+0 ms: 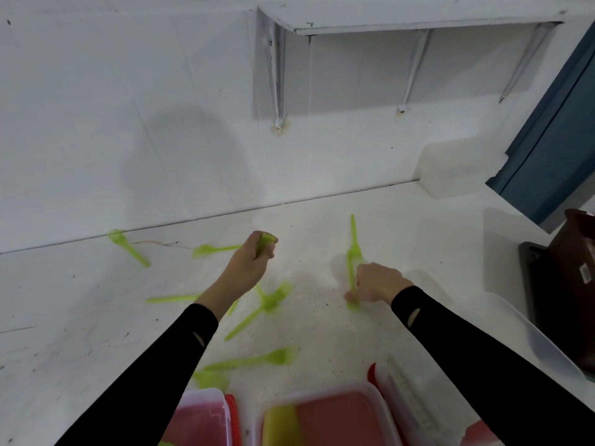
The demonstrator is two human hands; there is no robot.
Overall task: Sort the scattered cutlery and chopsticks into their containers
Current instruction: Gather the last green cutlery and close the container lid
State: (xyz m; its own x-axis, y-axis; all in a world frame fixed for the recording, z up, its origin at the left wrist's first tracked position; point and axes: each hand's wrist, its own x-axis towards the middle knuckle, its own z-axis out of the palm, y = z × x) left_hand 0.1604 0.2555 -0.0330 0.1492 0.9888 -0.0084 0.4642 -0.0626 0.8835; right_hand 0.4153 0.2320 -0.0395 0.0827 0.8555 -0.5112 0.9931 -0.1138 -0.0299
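I see white counter (96, 317), speckled and scuffed, meeting white wall (128, 123); shelf (418, 17) on brackets above, blue panel (553, 149) at right. Left hand (249, 265) fisted around green cutlery (264, 242). Right hand (375, 282) curled on green pieces (353, 249), low end touching counter. Loose green forks (267, 304) scattered between and left (motion blur, type unclear). Red-bottomed containers (338, 413) at near edge.

No legible text anywhere.
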